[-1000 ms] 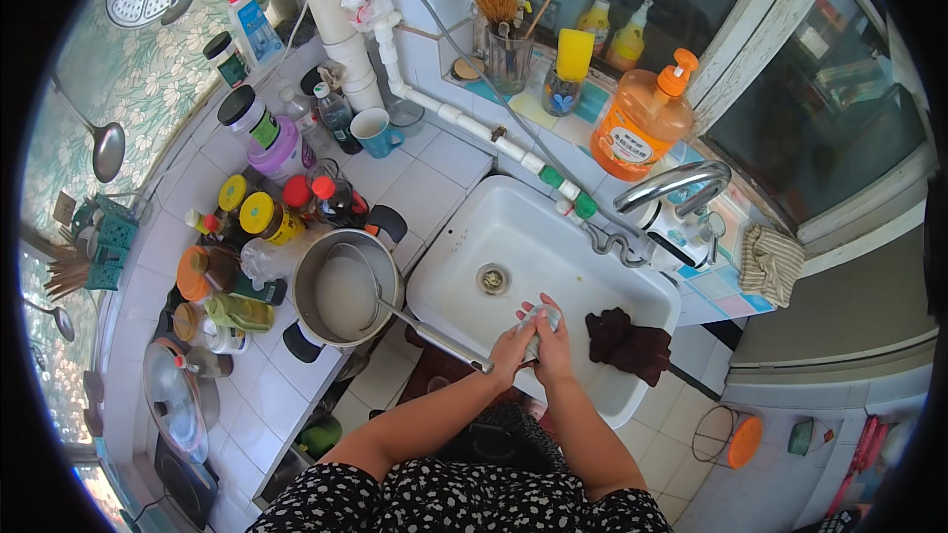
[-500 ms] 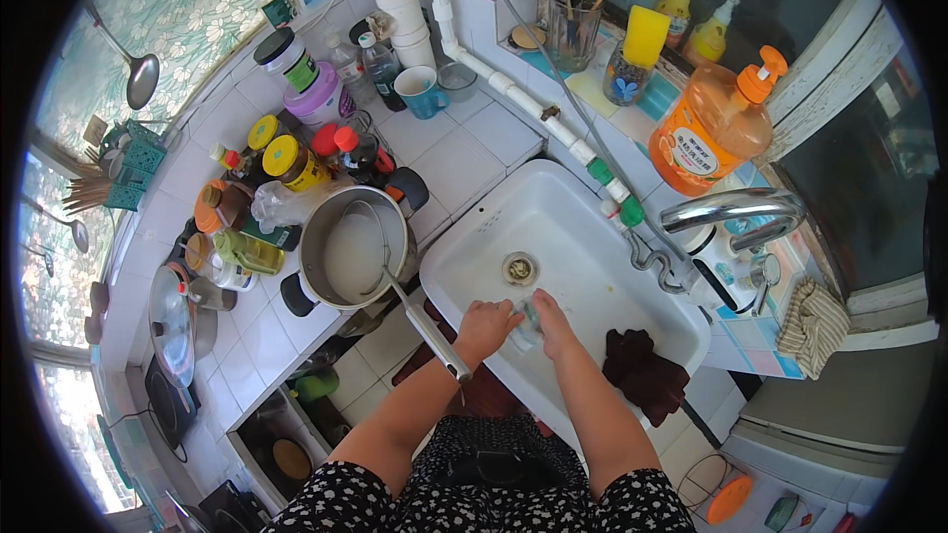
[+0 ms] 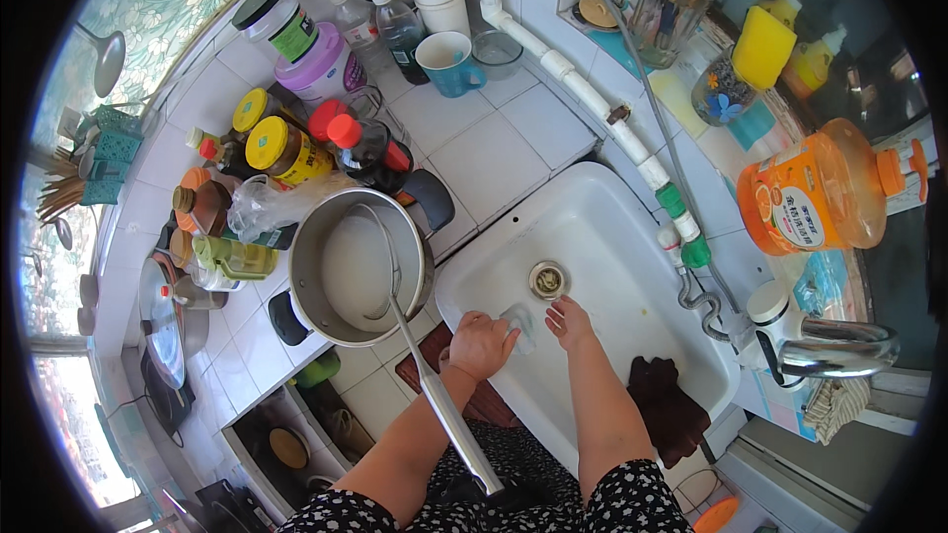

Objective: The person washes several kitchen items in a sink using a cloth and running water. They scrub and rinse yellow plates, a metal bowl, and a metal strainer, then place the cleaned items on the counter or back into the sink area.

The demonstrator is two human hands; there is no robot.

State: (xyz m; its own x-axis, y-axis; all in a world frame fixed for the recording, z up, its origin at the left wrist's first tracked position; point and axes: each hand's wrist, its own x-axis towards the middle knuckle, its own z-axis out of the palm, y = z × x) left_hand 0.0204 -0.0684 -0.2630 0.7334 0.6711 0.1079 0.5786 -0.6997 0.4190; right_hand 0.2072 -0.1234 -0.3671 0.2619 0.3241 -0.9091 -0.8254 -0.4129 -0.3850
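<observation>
Over the near left side of the white sink [image 3: 617, 237], my left hand [image 3: 481, 345] is closed around a pale see-through object [image 3: 517, 329], glass or plastic; its kind is unclear. Just to the right, my right hand [image 3: 570, 323] has its fingers apart, slightly curled, and holds nothing I can see. It is near the metal drain [image 3: 547, 280], where some bits lie. A dark maroon cloth [image 3: 667, 410] hangs over the sink's near right rim. Left of the sink, a steel pot [image 3: 423, 271] contains whitish matter, and a long-handled metal utensil [image 3: 444, 400] leans out toward me.
Several bottles and jars, one a yellow-lidded jar [image 3: 286, 153], crowd the tiled counter behind the pot. A blue mug [image 3: 449, 64] stands farther back. Right of the sink are the chrome faucet [image 3: 839, 347] and an orange pump bottle [image 3: 815, 192]. A white pipe [image 3: 583, 99] runs behind.
My hands have moved apart; the right has come off the see-through object, which stays with the left. The view has shifted, so the pot and sink look larger.
</observation>
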